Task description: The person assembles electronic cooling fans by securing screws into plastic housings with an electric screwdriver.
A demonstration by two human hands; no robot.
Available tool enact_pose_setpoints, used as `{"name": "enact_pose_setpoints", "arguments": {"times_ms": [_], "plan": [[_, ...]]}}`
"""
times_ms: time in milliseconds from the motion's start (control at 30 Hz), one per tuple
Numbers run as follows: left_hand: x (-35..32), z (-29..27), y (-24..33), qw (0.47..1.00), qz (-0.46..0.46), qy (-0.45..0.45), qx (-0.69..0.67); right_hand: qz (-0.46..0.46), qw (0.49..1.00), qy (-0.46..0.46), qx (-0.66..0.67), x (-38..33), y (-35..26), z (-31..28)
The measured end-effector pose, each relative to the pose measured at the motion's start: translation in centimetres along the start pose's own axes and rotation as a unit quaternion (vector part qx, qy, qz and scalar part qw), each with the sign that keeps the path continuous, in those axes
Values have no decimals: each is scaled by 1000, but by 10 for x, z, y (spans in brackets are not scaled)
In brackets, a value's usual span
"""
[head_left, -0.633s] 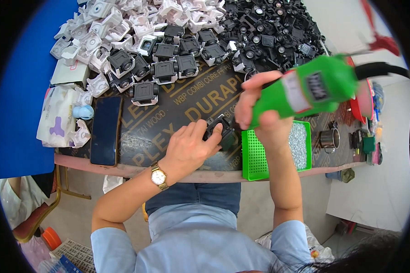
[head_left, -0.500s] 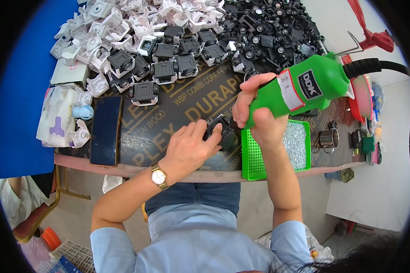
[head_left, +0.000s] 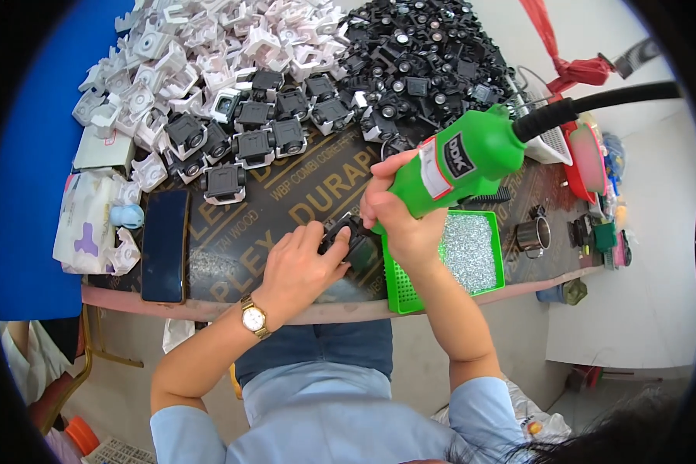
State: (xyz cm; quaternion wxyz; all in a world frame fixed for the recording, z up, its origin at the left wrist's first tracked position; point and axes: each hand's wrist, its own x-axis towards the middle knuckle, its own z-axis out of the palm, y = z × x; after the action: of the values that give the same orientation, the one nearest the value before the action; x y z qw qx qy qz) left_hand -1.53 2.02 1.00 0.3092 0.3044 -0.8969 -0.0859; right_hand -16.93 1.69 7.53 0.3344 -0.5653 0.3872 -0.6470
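Note:
My left hand [head_left: 295,267], with a gold watch [head_left: 254,317] at its wrist, is closed on a small black plastic housing [head_left: 352,241] and holds it down on the dark tabletop [head_left: 286,213]. My right hand [head_left: 400,216] wraps round the lower body of a green electric screwdriver [head_left: 472,158]. The tool slants down toward the housing, its black cable rising to the right. Its tip is hidden behind my fingers, so I cannot tell whether it touches the housing. Just right of the housing sits a green tray [head_left: 396,298] holding many small silvery screws [head_left: 472,251].
Behind my hands lie several black-and-white assemblies [head_left: 224,182], a white part pile [head_left: 209,46] and a black part pile [head_left: 421,58]. To the left are a phone [head_left: 165,247] and a tissue pack [head_left: 85,224]. A metal mug [head_left: 533,234] stands right of the tray.
The whole view has shifted, so the table sits lower and further left. The screwdriver's body has swung a little left. Both hands keep their hold.

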Motion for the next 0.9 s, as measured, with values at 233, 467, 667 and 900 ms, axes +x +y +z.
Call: {"name": "enact_pose_setpoints", "arguments": {"times_ms": [233,467,667,900], "plan": [[1,1,2,1000,-20,-17,-15,-28,994,-6,106,1,-25,-17],[4,-1,1,999,-34,-34,-14,-90,995,22,-23,-13,-48,-94],[4,3,1,999,-34,-35,-18,-54,997,48,-2,-26,-34,-105],[4,2,2,999,-32,-24,-19,-36,998,45,7,-35,-27,-108]]}}
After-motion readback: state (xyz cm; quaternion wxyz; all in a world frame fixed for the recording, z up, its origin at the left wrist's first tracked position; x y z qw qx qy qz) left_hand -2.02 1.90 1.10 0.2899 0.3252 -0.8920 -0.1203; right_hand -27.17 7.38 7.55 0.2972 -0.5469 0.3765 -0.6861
